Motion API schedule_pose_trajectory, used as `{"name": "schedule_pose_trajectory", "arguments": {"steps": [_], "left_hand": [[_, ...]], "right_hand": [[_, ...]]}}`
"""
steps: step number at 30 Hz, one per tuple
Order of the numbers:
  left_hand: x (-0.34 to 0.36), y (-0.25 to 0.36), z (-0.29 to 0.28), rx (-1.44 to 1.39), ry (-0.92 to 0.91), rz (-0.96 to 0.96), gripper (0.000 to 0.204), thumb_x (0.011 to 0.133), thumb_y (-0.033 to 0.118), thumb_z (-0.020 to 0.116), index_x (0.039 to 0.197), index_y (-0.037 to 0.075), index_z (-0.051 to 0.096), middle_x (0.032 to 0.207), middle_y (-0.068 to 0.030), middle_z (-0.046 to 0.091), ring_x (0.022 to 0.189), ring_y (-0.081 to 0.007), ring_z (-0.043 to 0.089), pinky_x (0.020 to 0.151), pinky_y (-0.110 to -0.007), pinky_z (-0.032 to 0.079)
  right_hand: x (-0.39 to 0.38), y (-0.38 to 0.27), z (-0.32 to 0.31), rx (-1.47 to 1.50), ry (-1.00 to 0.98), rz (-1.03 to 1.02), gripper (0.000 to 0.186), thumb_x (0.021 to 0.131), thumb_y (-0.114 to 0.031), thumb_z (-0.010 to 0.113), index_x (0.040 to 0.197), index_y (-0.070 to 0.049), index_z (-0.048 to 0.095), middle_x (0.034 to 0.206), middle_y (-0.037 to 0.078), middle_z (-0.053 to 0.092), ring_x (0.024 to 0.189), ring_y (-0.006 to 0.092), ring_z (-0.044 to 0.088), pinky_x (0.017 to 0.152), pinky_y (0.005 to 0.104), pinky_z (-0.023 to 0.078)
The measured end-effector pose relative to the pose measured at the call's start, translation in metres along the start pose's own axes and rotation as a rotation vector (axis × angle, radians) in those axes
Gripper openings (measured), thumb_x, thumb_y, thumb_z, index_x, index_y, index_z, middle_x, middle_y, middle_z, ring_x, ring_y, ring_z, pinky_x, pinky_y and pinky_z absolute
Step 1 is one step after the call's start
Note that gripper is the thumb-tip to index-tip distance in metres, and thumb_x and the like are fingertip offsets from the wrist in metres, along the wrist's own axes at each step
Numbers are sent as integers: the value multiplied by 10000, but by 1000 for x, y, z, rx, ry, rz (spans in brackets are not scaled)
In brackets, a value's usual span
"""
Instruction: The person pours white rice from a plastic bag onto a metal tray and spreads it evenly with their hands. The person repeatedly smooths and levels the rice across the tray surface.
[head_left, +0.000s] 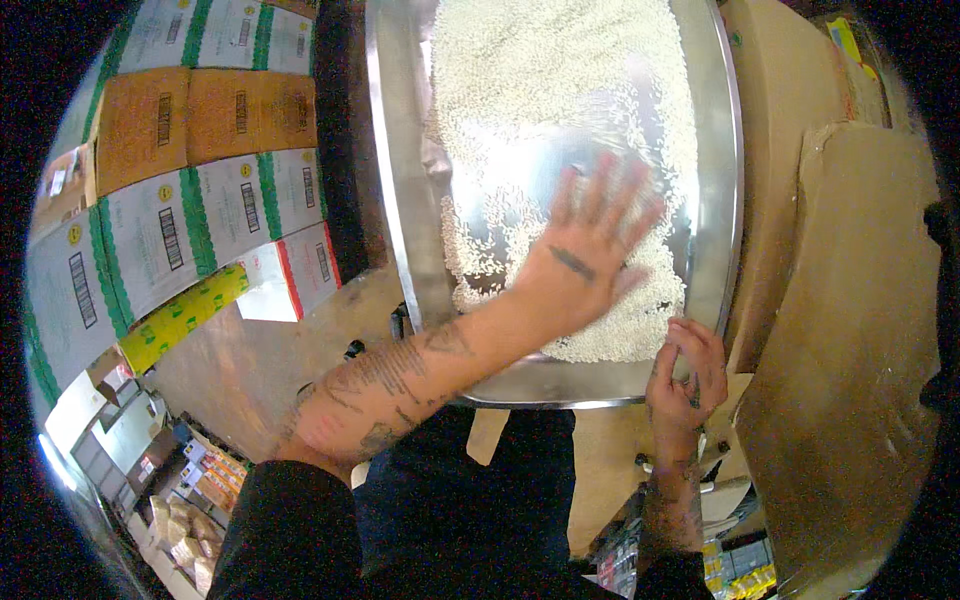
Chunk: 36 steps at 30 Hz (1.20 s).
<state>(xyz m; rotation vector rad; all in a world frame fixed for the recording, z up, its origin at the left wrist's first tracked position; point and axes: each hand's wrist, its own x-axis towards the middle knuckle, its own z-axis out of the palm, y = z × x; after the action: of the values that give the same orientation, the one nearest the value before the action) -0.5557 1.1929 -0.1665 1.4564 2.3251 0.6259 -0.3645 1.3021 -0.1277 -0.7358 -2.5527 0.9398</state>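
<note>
A deep metal tray holds a spread of white rice grains, thick at the far end and along the right side. Shiny bare metal shows in its middle. My left hand reaches across from the lower left, flat with fingers spread, over the near part of the rice; its fingertips are blurred. At the near right corner of the tray is my right hand, fingers curled in toward the thumb. Whatever may be between those fingertips is too small to make out.
Stacked white-and-green cartons and brown cartons stand on the left, beside a yellow-green package. Large cardboard boxes crowd close to the tray's right side. A brown floor shows below, with shelved goods at lower left.
</note>
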Motion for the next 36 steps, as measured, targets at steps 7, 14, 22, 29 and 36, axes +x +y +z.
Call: {"name": "schedule_pose_trajectory", "arguments": {"steps": [7, 14, 22, 29, 36], "left_hand": [[41, -34, -9, 130, 238, 3, 749, 1025, 427, 572, 1627, 33, 363, 1724, -302, 167, 1582, -561, 103, 1256, -696, 119], [36, -42, -5, 147, 71, -38, 862, 1037, 531, 548, 1676, 50, 228, 1761, -236, 109, 1595, -540, 90, 1248, -711, 127], [78, -21, -11, 114, 192, -22, 798, 1059, 475, 528, 1672, 52, 241, 1756, -217, 159, 1601, -501, 134, 1261, -671, 158], [27, -1, 23, 140, -33, 212, 725, 1071, 465, 488, 1671, 105, 293, 1761, -190, 171, 1620, -436, 140, 1276, -653, 149], [-16, -6, -4, 256, -16, 35, 759, 1003, 607, 558, 1668, 315, 337, 1772, -212, 63, 1592, -560, 48, 1226, -758, 142]], "right_hand": [[2, 5, 4, 50, 34, -29, 318, 821, 135, 700, 1078, -52, 704, 1083, 139, 745, 994, 315, 737, 882, 414, 606], [4, 2, 3, 58, 53, -33, 323, 809, 130, 705, 1078, -47, 731, 1093, 131, 731, 996, 315, 737, 874, 404, 611], [1, 8, 5, 96, 46, -25, 299, 819, 81, 725, 1077, -68, 748, 1090, 125, 733, 972, 323, 737, 864, 417, 610], [5, 10, 4, 105, 26, -62, 260, 825, 46, 737, 1047, -89, 758, 1074, 111, 743, 975, 320, 736, 863, 433, 608], [7, 7, 4, 121, 19, -57, 254, 822, 29, 747, 1050, -81, 756, 1060, 111, 751, 964, 326, 738, 859, 432, 611]]}}
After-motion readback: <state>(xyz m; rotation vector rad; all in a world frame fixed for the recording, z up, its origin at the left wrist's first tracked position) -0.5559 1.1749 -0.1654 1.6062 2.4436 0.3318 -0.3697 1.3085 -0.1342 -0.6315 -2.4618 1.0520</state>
